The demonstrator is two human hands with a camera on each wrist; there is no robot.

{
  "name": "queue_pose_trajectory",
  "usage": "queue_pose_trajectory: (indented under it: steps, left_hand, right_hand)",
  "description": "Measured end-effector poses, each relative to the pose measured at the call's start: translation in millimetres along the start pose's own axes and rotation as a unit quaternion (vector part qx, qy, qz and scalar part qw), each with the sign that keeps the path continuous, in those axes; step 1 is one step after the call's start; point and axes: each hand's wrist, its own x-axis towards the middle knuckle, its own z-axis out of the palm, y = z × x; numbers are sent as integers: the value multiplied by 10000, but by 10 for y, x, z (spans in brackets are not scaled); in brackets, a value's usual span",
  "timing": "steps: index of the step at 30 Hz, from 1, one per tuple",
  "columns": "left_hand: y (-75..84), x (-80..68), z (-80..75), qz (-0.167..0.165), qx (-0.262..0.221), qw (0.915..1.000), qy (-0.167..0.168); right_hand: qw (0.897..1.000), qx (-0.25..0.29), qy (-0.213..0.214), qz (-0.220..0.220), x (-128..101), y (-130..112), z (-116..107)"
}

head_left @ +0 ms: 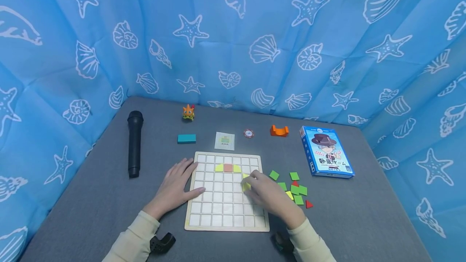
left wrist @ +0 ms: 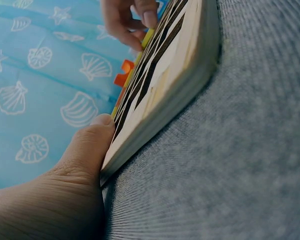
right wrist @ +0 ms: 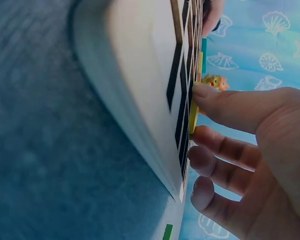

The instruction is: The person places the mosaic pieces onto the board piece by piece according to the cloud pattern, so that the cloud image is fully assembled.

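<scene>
A yellow piece (right wrist: pixel 193 118) sat pinched between the fingers of the right hand (head_left: pixel 268 194), at the grid board (head_left: pixel 227 229) beneath them; the left hand (head_left: pixel 174 188), fingers loosely extended, rested along the board's edge. Placing seemed in hand; next likely called for squaring, then letting go.

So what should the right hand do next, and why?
Perhaps settle the yellow piece squarely into a grid square: the right hand pinches it at the surface of the board, and I can't tell whether it sits flat. The left hand touches the board's left edge, which should help steady it.
</scene>
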Motion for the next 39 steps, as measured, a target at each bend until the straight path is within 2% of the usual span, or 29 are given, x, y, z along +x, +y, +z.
queue_pose_trajectory:
  steps: [15, 39]
  left_hand:
    - [-2, -5, -2, -133, 38, 9998, -119]
    - [-3, -1, -10, -60, -5, 9999, -114]
  right_hand:
    - [9999, 77, 76, 100, -29, 3, -12]
    - [9999, -69, 17, 131, -41, -22, -10]
